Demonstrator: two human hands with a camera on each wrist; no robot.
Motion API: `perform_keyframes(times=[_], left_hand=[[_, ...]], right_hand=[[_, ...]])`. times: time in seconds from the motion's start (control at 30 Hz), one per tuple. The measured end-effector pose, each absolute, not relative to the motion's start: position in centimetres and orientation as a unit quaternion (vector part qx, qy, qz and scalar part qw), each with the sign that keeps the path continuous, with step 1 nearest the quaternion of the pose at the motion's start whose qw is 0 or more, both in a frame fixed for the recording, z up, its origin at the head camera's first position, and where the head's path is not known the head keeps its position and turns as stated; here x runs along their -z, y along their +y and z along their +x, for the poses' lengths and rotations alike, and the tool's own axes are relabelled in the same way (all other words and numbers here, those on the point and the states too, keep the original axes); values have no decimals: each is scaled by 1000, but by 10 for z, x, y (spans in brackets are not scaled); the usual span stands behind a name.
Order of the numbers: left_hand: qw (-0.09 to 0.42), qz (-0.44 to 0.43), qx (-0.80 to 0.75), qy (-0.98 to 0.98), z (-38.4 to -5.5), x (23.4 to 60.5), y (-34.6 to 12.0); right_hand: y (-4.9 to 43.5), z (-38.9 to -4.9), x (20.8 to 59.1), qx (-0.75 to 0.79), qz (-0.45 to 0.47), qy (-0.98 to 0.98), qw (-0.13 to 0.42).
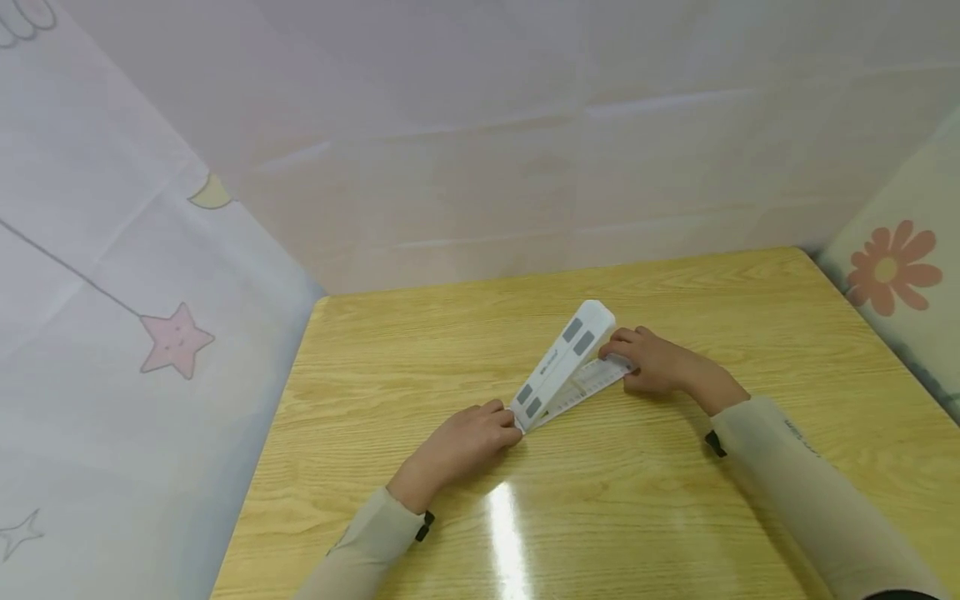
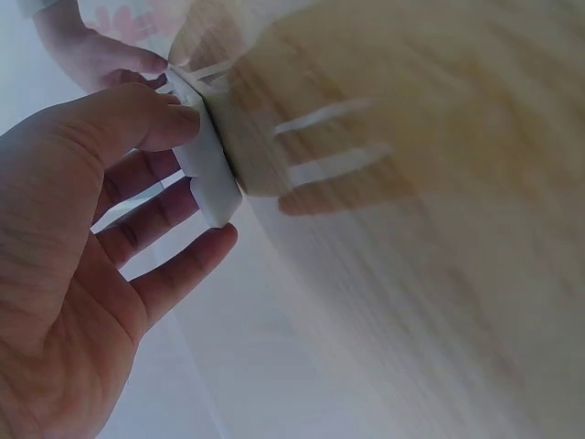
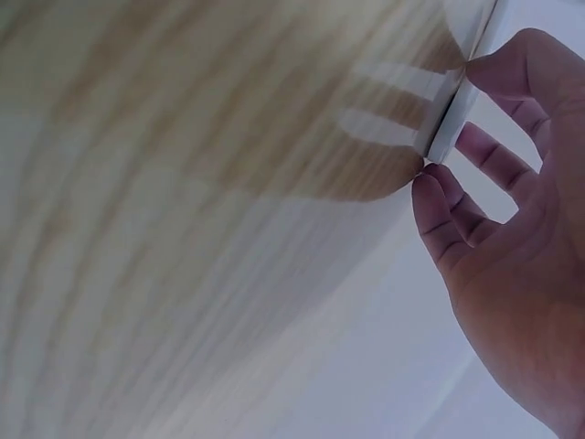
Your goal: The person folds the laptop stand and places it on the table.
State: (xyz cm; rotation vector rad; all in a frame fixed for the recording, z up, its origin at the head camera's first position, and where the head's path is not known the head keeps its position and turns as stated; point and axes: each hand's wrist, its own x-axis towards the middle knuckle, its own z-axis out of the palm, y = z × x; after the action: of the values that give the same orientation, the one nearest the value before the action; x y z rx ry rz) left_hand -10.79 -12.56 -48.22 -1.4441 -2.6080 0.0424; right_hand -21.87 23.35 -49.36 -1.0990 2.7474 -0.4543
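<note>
A white folding laptop stand [image 1: 558, 367] is spread into a narrow V over the table, its upper arm raised and bearing grey pads and small print. Notched markings line the lower arm [image 1: 592, 383], which lies close over the wood. At the joined end, my left hand [image 1: 467, 442] pinches the stand between thumb and fingers; the left wrist view shows the thumb on its white end [image 2: 212, 178]. My right hand [image 1: 658, 365] grips the far end of the lower arm, fingers over it and thumb at the near edge. In the right wrist view the thumb and fingertips meet its white edge [image 3: 448, 123].
The glossy wood-grain table [image 1: 360, 358] reflects light and both hands. Pale printed cloth hangs behind it, with a pink star [image 1: 177, 340] on the left side and a red flower [image 1: 894, 268] on the right.
</note>
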Motion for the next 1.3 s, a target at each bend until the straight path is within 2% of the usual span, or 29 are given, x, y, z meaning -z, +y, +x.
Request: perform_keyframes(times=[0.23,0.57,1.3], left_hand=[[88,-486,-4,-870,-109,483,-125],[70,-473,1,-878,-114,481,-126],[40,-485,7,-874,-141,482,-130]], right_hand=[[237,-209,489,163,-351,918,86],[245,-196,493,164,-341,921,95],[253,-171,489,184,-347,916,82]])
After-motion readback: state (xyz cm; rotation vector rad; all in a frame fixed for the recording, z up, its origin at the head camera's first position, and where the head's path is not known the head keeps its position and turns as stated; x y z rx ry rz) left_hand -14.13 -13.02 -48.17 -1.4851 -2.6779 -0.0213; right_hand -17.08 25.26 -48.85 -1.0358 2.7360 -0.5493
